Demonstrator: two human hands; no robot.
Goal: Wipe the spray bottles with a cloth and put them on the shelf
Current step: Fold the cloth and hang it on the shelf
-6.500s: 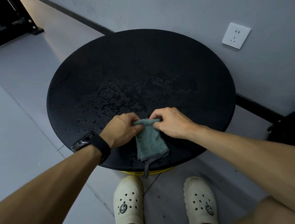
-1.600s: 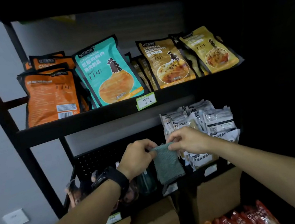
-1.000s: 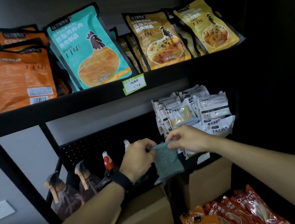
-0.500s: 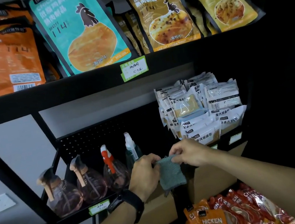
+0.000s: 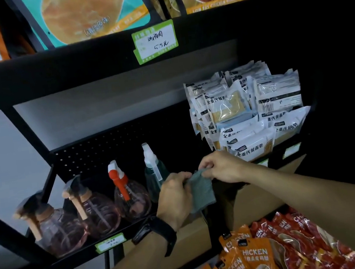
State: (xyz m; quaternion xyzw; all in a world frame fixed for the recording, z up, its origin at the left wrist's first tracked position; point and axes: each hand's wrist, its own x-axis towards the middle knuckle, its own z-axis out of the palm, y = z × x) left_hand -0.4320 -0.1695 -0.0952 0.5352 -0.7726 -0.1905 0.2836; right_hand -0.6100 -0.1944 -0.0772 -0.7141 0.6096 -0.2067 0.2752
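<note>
Two hands at the shelf, one cloth stretched between them. Left hand, black band on the wrist, fingers curled, pinching the cloth's upper left corner. Right hand pinching the upper right corner, fingers curled. Cloth grey-green, hanging down from both pinches, in front of the shelf edge.

Four spray bottles upright in a row on the shelf, left of the hands: two pinkish round bottles with tan triggers, one pinkish with a red-and-white trigger, one dark green with a white trigger, partly behind the left hand.

White bread packs stacked to the right, count unclear. Two green price tags: one on the upper shelf, one below the bottles. Orange and red chicken packs at lower right. Two cardboard boxes underneath.
</note>
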